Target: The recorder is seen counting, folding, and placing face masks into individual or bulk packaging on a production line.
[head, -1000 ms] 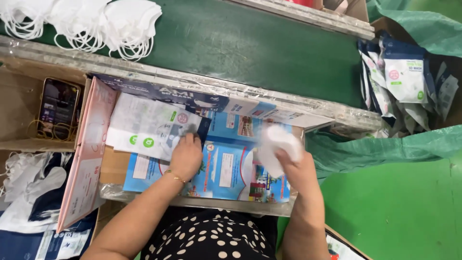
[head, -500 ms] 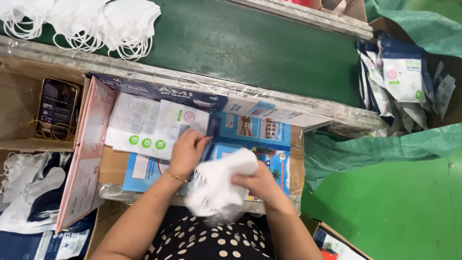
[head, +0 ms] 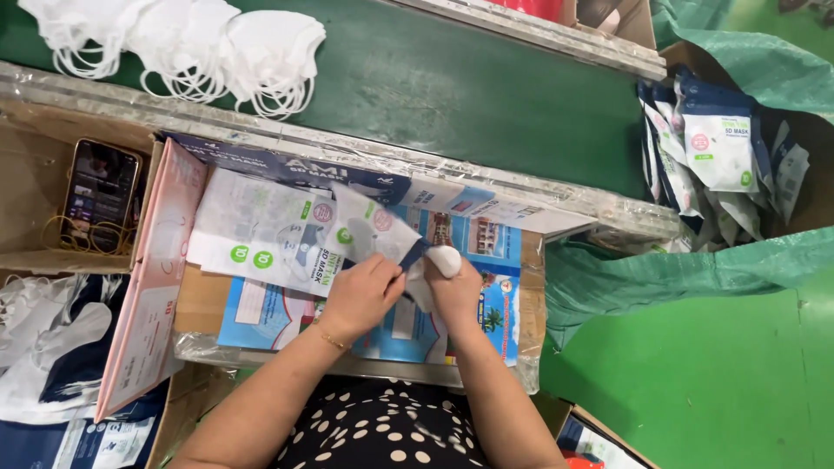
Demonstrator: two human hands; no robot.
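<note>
Half a second ago the right hand (head: 452, 291) was holding a big puffy white mask low over the lap; now I am seeing that hand sitting higher, by the left hand (head: 360, 295), and only a small white lump of the mask (head: 443, 259) is poking out above it. Both hands are meeting over the pouch (head: 375, 233).

I am looking down at a work board (head: 499, 300) covered with blue printed sheets. Past the board, a long green belt (head: 486, 95) is running across. White masks (head: 182, 43) are lying in a heap on the belt, far off to the left of the board. Right of the board, a green sack (head: 686, 260) is holding filled pouches (head: 717, 152). Left of the board, a phone (head: 100, 195) is lying in a brown box, with a pink carton (head: 152, 287) leaning beside it. A green floor is showing to the lower right of the board.

The pouch is lying on a stack of flat white pouches (head: 261, 230) at the board's far left part. Its long side is slanting, and its dark open end is pointing down and right, toward the hands. The left fingers are pinching that end. The right fingers are curling shut around the mask, just beside the pouch mouth.
</note>
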